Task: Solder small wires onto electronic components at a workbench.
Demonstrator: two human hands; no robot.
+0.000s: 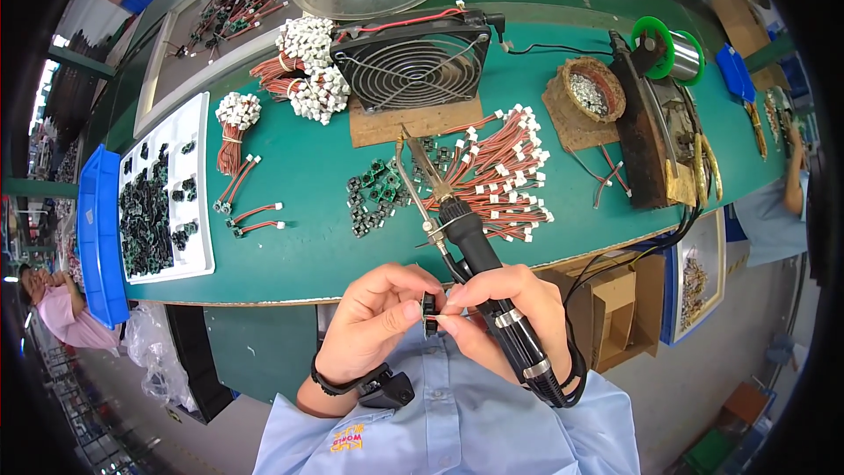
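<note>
My left hand and my right hand meet close to my chest, below the table's front edge, pinching a small black part between their fingertips. My right hand also grips a black soldering iron, whose metal tip points up over the green table. A pile of red wires with white connectors lies right of the tip. Small black and green components lie left of it.
A black fan stands at the back, beside bundled wire harnesses. A white tray of black parts and a blue bin sit left. A solder spool, a tip-cleaner bowl and an iron stand are right. Other people are at both edges.
</note>
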